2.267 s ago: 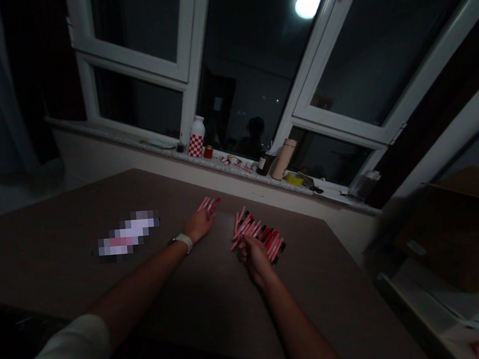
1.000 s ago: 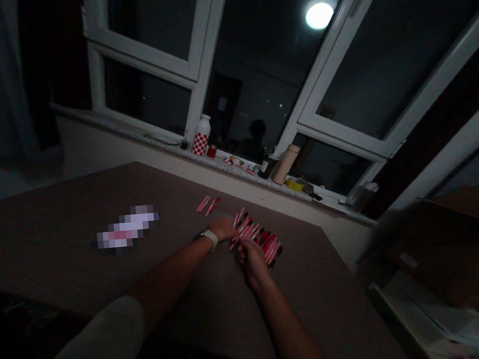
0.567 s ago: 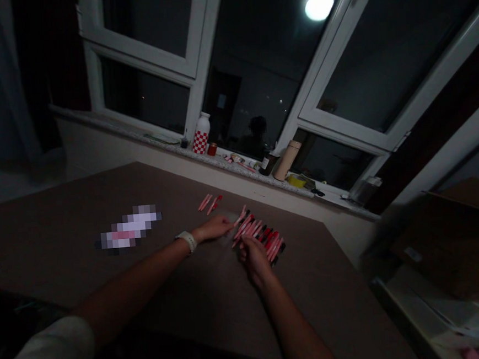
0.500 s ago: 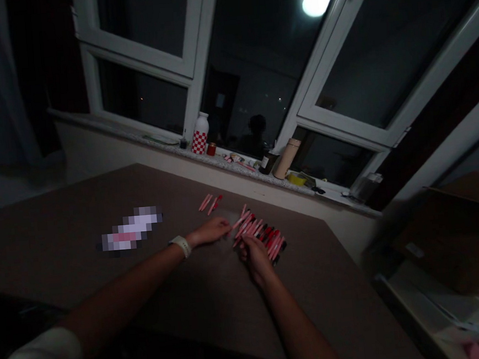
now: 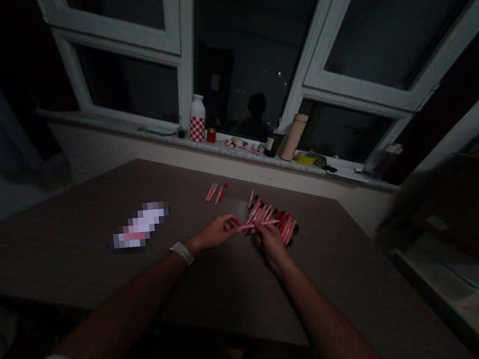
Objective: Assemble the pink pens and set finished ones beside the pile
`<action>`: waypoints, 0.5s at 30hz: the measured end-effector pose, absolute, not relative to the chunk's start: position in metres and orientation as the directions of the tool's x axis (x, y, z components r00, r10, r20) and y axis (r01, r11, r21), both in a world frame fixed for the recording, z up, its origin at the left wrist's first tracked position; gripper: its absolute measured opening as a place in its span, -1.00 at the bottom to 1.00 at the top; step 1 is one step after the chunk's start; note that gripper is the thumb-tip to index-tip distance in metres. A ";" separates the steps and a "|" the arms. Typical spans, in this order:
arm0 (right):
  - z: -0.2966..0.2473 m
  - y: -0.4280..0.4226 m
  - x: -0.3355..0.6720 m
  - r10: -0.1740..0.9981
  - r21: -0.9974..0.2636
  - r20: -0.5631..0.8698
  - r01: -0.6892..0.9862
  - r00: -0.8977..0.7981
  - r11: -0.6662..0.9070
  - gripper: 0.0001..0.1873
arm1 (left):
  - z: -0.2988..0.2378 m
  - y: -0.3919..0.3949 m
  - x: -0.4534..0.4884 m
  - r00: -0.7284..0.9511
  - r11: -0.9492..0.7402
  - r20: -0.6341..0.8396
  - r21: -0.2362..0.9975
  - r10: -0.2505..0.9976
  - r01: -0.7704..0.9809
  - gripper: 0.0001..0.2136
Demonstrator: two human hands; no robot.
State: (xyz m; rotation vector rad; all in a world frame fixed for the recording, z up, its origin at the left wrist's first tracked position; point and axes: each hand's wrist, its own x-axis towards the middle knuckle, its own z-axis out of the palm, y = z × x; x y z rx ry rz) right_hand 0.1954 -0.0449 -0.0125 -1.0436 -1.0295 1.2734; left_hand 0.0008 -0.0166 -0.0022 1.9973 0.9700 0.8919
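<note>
A slim pink pen (image 5: 247, 227) lies crosswise between my two hands, just above the table. My left hand (image 5: 215, 232), with a pale watch on its wrist, pinches the pen's left end. The fingers of my right hand (image 5: 270, 244) are closed around its middle, and its pale tip sticks out to the right. Behind and beside my right hand is a loose pile of pens (image 5: 284, 225), pink with some red and black parts. Farther back, left of the pile, a few pink pens (image 5: 212, 191) lie apart, one with red on it.
A blurred-out flat object (image 5: 139, 227) lies on the left of the brown table (image 5: 173, 179). On the windowsill (image 5: 229, 151) stand a checkered bottle (image 5: 197, 119), a small red jar (image 5: 211, 135), a beige flask (image 5: 294, 137) and a yellow item (image 5: 305, 159). Right of the table is a cardboard box (image 5: 444, 207).
My hands have come together on one pink pen, which now lies level between them. Earlier they were farther apart at the pile's left edge. The camera view has shifted.
</note>
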 end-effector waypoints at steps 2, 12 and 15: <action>-0.012 -0.045 0.195 0.999 -0.981 0.018 -0.195 0.027 0.023 -0.52 | -0.002 -0.018 0.002 0.465 -0.454 0.273 0.824 0.842 0.339 -0.63; -0.007 -0.046 0.196 0.996 -0.990 -0.007 -0.138 0.087 0.005 -0.46 | -0.002 -0.023 0.005 0.446 -0.491 0.313 0.789 0.839 0.370 -0.64; -0.007 -0.046 0.196 0.995 -0.988 -0.012 -0.152 0.094 0.002 -0.48 | -0.001 -0.025 0.005 0.470 -0.507 0.312 0.777 0.825 0.374 -0.61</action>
